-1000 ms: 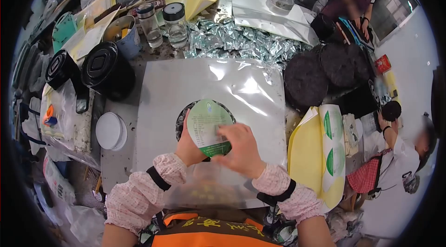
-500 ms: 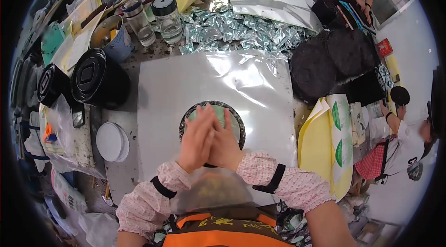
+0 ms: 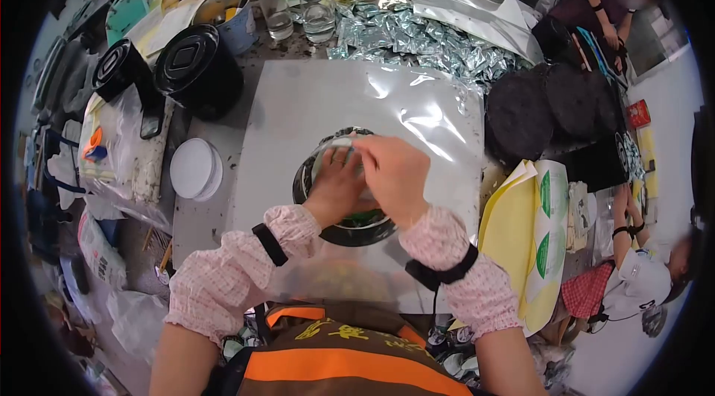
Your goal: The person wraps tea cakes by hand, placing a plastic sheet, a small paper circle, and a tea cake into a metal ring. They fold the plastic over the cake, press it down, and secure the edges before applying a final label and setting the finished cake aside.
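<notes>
A round dark-rimmed dish [image 3: 359, 236] rests on a pale metal sheet [image 3: 287, 116] in front of me. Over its left part lies my left hand [image 3: 339, 187], fingers spread and pointing away from me, a ring on one finger. What is beneath the palm is mostly hidden; some green shows below it. My right hand [image 3: 395, 172] is bent above the dish's right side, fingers curled in towards the left hand. Its fingertips seem to hold the edge of a pale round piece, but blur and overlap hide the details.
Foil packets [image 3: 417, 42] lie behind the sheet, beside two glass jars [image 3: 318, 12]. Black canisters [image 3: 197, 72] and white lids [image 3: 195, 169] stand left. Dark round cakes [image 3: 518, 116] and yellow-backed paper [image 3: 514, 225] lie right. Two other people are at the far right.
My hands were stacked flat on the dish. The right hand has lifted and curled, while the left remains spread over the dish. The view has shifted and tilted.
</notes>
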